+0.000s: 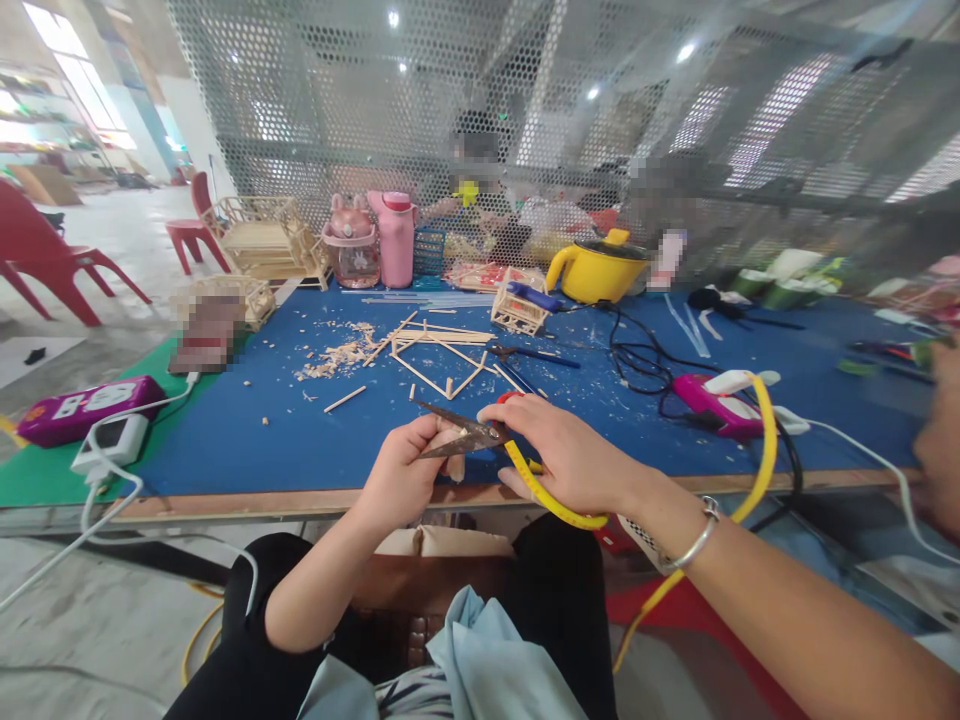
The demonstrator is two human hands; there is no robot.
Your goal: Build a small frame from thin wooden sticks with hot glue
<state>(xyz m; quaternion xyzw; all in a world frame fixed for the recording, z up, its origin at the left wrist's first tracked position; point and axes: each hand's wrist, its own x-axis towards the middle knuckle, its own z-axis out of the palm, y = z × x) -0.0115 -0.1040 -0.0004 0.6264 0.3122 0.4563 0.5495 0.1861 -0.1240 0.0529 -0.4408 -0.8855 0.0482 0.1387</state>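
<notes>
My right hand (551,445) is closed around the handles of a pair of scissors (469,437). Their dark, worn blades are spread apart and point left; yellow shows on a curved handle. My left hand (411,470) is closed at the blades, its fingers pinching a small pale piece, seemingly wood, that is mostly hidden. Just beyond the hands, thin wooden sticks (442,338) lie loose, some forming an angular outline. Blue-handled pliers (540,357) rest beside them. A heap of wood chips (341,352) lies to the left.
Behind the blue tabletop (225,440) stand a pink flask (396,240), a yellow pot (604,270) and a small wooden frame (519,305). Purple power strips (94,410) with cables lie at both sides. A perforated metal screen (420,110) rises behind. Another person's arm (941,440) shows at right.
</notes>
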